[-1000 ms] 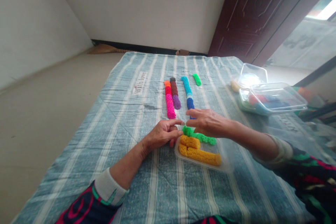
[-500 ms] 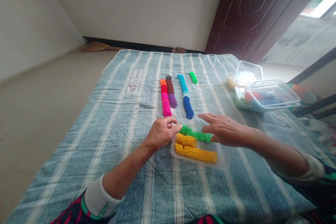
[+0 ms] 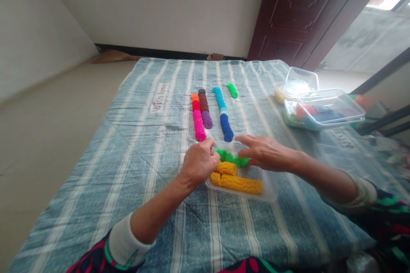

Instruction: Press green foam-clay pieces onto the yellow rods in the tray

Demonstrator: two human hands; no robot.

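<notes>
The left hand point(image 3: 200, 161) is resting curled at the near-left side of a clear tray point(image 3: 268, 194); whether it is pinching anything, one cannot tell. In the tray, a green strip point(image 3: 228, 158) is lying beyond yellow rolls point(image 3: 241, 184). The right hand point(image 3: 269, 153) is holding its fingers loosely spread at the strip's right end. Shaping or placing the strip seems in hand, calling for light, even fingerwork.
</notes>
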